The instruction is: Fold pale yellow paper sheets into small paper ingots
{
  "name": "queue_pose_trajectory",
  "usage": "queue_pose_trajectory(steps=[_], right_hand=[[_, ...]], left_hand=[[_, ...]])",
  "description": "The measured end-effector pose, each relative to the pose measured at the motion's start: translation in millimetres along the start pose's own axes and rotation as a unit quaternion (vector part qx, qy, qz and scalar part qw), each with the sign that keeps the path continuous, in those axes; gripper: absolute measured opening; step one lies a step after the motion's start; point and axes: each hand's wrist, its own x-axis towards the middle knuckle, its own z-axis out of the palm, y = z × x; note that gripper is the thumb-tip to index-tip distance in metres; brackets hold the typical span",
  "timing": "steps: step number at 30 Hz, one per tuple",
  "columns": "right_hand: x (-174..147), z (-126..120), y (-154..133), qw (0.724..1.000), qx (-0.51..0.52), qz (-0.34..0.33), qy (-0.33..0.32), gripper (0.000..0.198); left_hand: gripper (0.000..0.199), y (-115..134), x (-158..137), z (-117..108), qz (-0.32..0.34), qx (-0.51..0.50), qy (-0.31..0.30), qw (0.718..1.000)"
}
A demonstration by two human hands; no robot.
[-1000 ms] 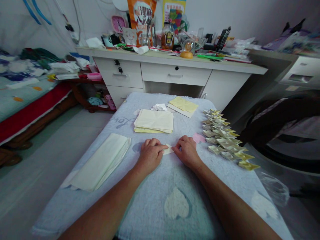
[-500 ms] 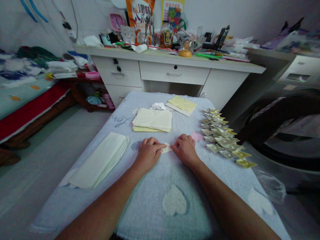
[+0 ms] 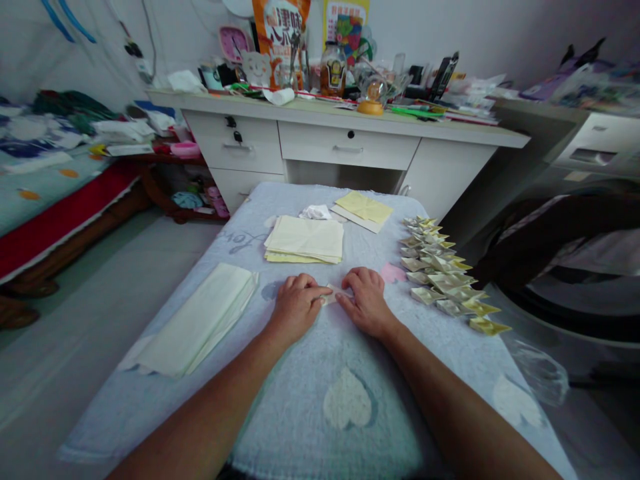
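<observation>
A small folded piece of pale paper [image 3: 329, 298] lies flat on the cloth between my two hands. My left hand [image 3: 296, 303] pinches its left side, index finger stretched over it and thumb close below. From the other side my right hand [image 3: 367, 301] presses the paper with the thumb, the other fingers curled; parts of the paper are hidden under the fingers. Just beyond the hands sits a stack of cream paper sheets [image 3: 305, 235]. Several folded paper boats [image 3: 445, 277] stand in rows to the right of my right hand.
A thick folded bundle of pale paper [image 3: 200, 320] lies at the left. Yellow sheets [image 3: 365, 205] and a crumpled white tissue [image 3: 316, 212] rest at the far end of the cloth-covered table [image 3: 280, 407]. Behind stands a cluttered white desk [image 3: 320, 123].
My right thumb has slid slightly left and toward me along the paper, and more of the paper shows beyond it. The left hand has stayed nearly still.
</observation>
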Motion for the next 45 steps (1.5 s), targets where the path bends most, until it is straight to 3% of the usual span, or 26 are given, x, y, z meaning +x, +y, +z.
queue_pose_trajectory(steps=[8, 25, 29, 33, 40, 45], right_hand=[[4, 9, -13, 0.997, -0.073, 0.033, -0.006, 0.039], [2, -11, 21, 0.994, -0.052, 0.083, -0.041, 0.019], [2, -11, 10, 1.000, -0.009, 0.026, -0.010, 0.013], [2, -5, -7, 0.996, 0.027, -0.057, -0.061, 0.011], [3, -1, -14, 0.996, -0.009, -0.042, -0.081, 0.011], [3, 2, -14, 0.996, -0.023, -0.040, -0.078, 0.012]], left_hand=[[0.030, -1, -2, 1, 0.004, 0.006, 0.004, 1.000], [0.033, -5, -1, 2, -0.011, -0.004, -0.019, 1.000], [0.033, -3, -1, 1, -0.010, -0.002, -0.022, 1.000], [0.031, 0, -1, -2, -0.007, -0.006, -0.020, 1.000], [0.017, -2, 1, -10, -0.067, -0.004, 0.057, 0.996], [0.025, -1, 1, -5, -0.082, 0.062, 0.024, 0.994]])
